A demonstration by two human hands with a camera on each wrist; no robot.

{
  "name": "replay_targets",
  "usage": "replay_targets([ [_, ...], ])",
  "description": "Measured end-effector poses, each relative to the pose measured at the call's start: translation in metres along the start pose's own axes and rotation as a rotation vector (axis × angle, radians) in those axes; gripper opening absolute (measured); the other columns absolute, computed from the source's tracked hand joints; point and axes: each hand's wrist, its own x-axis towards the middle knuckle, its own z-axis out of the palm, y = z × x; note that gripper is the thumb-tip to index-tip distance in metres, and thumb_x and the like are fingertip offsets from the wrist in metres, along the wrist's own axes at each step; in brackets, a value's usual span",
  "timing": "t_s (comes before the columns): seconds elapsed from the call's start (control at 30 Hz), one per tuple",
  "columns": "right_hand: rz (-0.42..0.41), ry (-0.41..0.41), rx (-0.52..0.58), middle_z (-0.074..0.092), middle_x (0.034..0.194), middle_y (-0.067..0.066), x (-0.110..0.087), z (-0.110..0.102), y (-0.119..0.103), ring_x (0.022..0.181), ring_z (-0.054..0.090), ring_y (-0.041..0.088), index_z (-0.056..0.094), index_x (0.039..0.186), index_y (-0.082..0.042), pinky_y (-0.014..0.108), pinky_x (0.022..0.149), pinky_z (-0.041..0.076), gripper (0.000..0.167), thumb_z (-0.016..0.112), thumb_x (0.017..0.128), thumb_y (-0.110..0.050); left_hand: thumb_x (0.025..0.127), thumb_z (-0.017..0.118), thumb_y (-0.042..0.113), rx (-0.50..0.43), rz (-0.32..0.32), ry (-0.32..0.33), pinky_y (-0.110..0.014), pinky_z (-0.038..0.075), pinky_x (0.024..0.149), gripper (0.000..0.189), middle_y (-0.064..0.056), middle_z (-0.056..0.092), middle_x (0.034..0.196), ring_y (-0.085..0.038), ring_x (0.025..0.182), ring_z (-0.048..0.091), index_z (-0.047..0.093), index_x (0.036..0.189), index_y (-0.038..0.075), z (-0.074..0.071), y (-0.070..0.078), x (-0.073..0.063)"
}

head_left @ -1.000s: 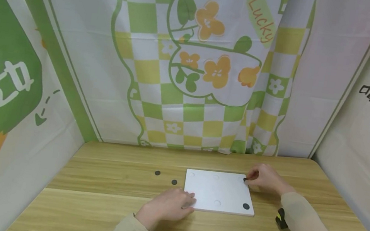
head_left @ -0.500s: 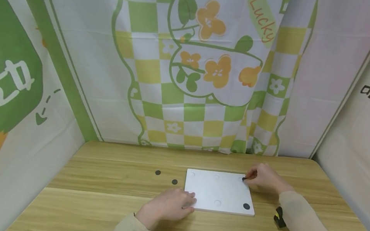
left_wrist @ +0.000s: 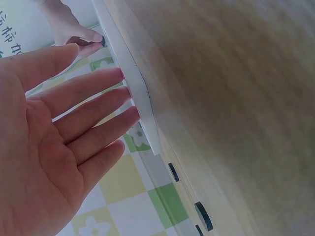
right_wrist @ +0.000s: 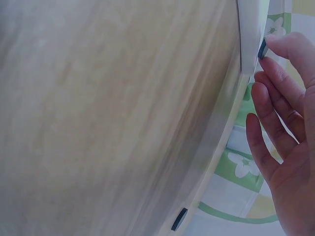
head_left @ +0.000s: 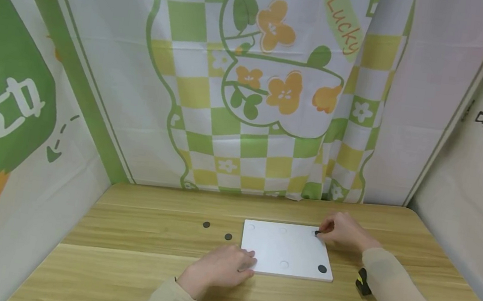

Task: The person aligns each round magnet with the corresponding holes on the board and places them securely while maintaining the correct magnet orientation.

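A white rectangular board (head_left: pixel 274 249) with shallow round recesses lies on the table. One black disc (head_left: pixel 322 269) sits at its near right corner. My right hand (head_left: pixel 344 230) pinches another black disc (right_wrist: pixel 263 48) between thumb and index finger, close over the recess at the far right corner; the other fingers are spread loosely in the right wrist view. At the board's near left corner, my left hand (head_left: pixel 226 265) rests with fairly straight fingertips on the edge. The left wrist view shows that palm (left_wrist: pixel 44 152) with nothing in it.
Left of the board, two loose black discs, one nearer (head_left: pixel 228 236) and one farther (head_left: pixel 206 224), lie on the wooden table (head_left: pixel 130 268). Another disc (right_wrist: pixel 179 219) lies on the table in the right wrist view. A patterned curtain (head_left: pixel 251 146) hangs behind the table.
My right hand has shifted slightly left with the pinched disc, bringing it further over the far right recess. The left hand and the board look the same.
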Motion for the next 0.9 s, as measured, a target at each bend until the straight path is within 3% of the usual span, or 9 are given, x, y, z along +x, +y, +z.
replay_targets([
  [0.9, -0.019, -0.021, 0.002, 0.067, 0.079, -0.007, 0.0064, -0.0004, 0.0022, 0.072, 0.059, 0.003, 0.071, 0.078, -0.018, 0.019, 0.065, 0.051, 0.01, 0.079, 0.075, -0.024, 0.095, 0.053, 0.034, -0.013, -0.014, -0.007, -0.035, 0.046, 0.103, 0.035, -0.002, 0.059, 0.132, -0.019, 0.12, 0.057, 0.063, 0.124, 0.016, -0.0017, 0.0011, -0.0001],
])
